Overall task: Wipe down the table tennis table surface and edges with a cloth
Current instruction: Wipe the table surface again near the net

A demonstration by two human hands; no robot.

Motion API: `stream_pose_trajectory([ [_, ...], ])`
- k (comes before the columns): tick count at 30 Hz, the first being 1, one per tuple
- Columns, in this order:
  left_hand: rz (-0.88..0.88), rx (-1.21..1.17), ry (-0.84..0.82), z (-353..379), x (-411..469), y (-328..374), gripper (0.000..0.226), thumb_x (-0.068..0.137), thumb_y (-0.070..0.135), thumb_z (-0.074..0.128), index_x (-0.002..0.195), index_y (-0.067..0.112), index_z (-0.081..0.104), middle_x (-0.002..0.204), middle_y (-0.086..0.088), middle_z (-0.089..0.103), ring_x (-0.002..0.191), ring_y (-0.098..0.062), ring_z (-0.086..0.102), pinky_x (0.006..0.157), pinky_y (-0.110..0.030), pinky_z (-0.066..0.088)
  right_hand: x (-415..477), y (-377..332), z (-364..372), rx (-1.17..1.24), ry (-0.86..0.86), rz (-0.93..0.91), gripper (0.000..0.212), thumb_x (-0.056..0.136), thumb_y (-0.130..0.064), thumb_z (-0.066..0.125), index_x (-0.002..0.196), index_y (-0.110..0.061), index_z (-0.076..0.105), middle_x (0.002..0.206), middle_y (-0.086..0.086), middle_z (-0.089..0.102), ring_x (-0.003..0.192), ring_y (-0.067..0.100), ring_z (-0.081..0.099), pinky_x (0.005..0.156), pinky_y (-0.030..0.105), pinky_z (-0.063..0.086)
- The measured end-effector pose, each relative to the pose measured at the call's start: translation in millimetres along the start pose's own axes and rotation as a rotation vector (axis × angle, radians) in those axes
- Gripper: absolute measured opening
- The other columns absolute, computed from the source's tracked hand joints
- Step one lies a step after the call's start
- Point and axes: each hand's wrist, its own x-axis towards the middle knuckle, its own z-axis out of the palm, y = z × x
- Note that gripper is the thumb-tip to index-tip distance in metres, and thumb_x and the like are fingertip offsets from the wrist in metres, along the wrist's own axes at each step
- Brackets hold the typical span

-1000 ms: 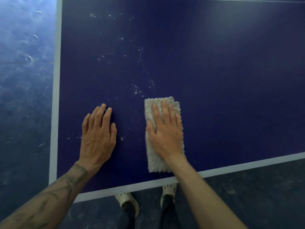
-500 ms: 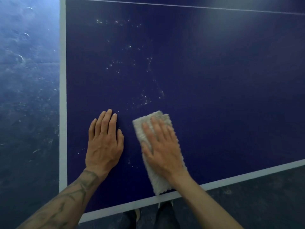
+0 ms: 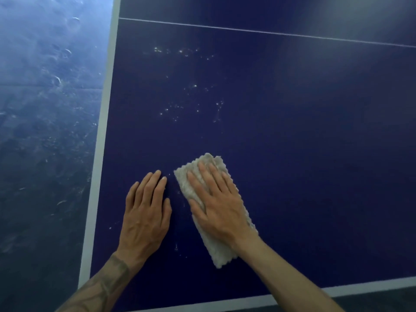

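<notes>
Right hand (image 3: 220, 206) is spread flat on the folded cloth (image 3: 219, 253), fingers straight, pressing it onto the dark blue worktop (image 3: 304, 154) near the front left corner. The cloth sits tilted, a bit in from the white edge stripe (image 3: 96, 176). Left hand (image 3: 146, 212) lies palm down just beside it, relaxed, holding nothing, clear of the cloth. Loads of white specks (image 3: 180, 109) dot the surface further out. Scuffed blue floor (image 3: 45, 131) off to the left.
</notes>
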Motion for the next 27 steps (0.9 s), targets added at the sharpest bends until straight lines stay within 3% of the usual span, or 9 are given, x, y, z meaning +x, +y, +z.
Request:
stream_pose_trajectory([
  [2,-0.011,-0.003,0.005,-2.7,7.0,1.2,0.05,0.107,0.024,0.036,0.151,0.003,0.047,0.161,-0.014,0.043,0.151,-0.032,0.04,0.125,-0.054,0.029,5.6,33.4,-8.5,-0.004,-0.007,0.058,0.065,0.114,-0.05,0.026,0.172,-0.025,0.011,0.18,0.001,0.0,0.166,0.02,-0.001,0.134,0.049,0.01],
  [6,-0.055,-0.007,0.009,-8.3,37.8,4.6,0.051,0.107,0.023,0.037,0.152,0.002,0.048,0.161,-0.014,0.044,0.151,-0.031,0.04,0.125,-0.054,0.029,68.6,93.4,-31.9,0.035,0.005,0.378,0.065,0.112,-0.051,0.022,0.172,-0.031,0.004,0.18,0.001,-0.003,0.166,0.018,-0.009,0.135,0.049,0.002],
  [9,-0.098,-0.003,0.018,-7.9,67.8,4.6,0.051,0.106,0.022,0.04,0.153,0.001,0.046,0.162,-0.015,0.043,0.152,-0.032,0.039,0.126,-0.054,0.027,119.6,100.9,-37.1,0.03,0.029,0.497,0.068,0.112,-0.052,0.018,0.172,-0.027,0.0,0.18,0.005,-0.006,0.166,0.023,-0.01,0.134,0.05,-0.002],
  [11,-0.127,0.007,0.021,-4.4,88.0,3.6,0.052,0.106,0.022,0.042,0.154,0.001,0.044,0.163,-0.015,0.041,0.153,-0.032,0.037,0.127,-0.054,0.026,132.8,81.1,-32.2,0.032,0.046,0.46,0.067,0.112,-0.05,0.019,0.172,-0.024,0.004,0.18,0.008,-0.001,0.166,0.027,-0.004,0.134,0.051,0.0],
  [15,-0.185,0.002,0.032,3.5,127.0,0.8,0.054,0.106,0.025,0.039,0.154,0.002,0.042,0.163,-0.017,0.039,0.154,-0.033,0.034,0.128,-0.052,0.022,96.3,34.5,-14.5,-0.005,0.019,0.03,0.065,0.113,-0.047,0.027,0.172,-0.023,0.015,0.18,0.006,0.005,0.166,0.024,0.0,0.134,0.051,0.009],
  [17,-0.196,0.006,0.025,7.1,139.6,-0.8,0.055,0.107,0.028,0.036,0.155,0.002,0.041,0.164,-0.017,0.038,0.155,-0.033,0.033,0.129,-0.052,0.021,74.0,40.5,-12.5,-0.001,-0.021,-0.073,0.064,0.114,-0.05,0.029,0.172,-0.025,0.018,0.18,0.003,0.003,0.166,0.021,-0.001,0.134,0.05,0.011],
  [19,-0.21,0.013,0.011,10.0,145.0,-2.3,0.057,0.107,0.03,0.035,0.156,0.003,0.039,0.166,-0.016,0.035,0.156,-0.032,0.03,0.13,-0.051,0.018,73.7,63.5,-19.2,0.003,-0.034,-0.028,0.064,0.113,-0.052,0.027,0.172,-0.028,0.013,0.18,-0.001,-0.001,0.166,0.018,-0.004,0.135,0.048,0.007],
  [23,-0.236,0.018,0.015,12.3,145.4,-3.3,0.059,0.106,0.034,0.035,0.158,0.007,0.036,0.167,-0.012,0.032,0.157,-0.029,0.026,0.131,-0.049,0.016,138.8,111.8,-39.8,0.041,-0.005,0.251,0.065,0.113,-0.051,0.025,0.172,-0.03,0.006,0.18,0.0,-0.003,0.166,0.017,-0.008,0.135,0.046,-0.002],
  [27,-0.242,0.009,0.017,12.2,146.0,-3.6,0.059,0.105,0.033,0.037,0.158,0.008,0.037,0.167,-0.01,0.033,0.158,-0.027,0.026,0.13,-0.05,0.017,201.2,111.0,-44.0,0.04,0.031,0.426,0.067,0.112,-0.051,0.022,0.172,-0.027,0.003,0.18,0.005,-0.004,0.166,0.024,-0.009,0.134,0.049,-0.002],
])
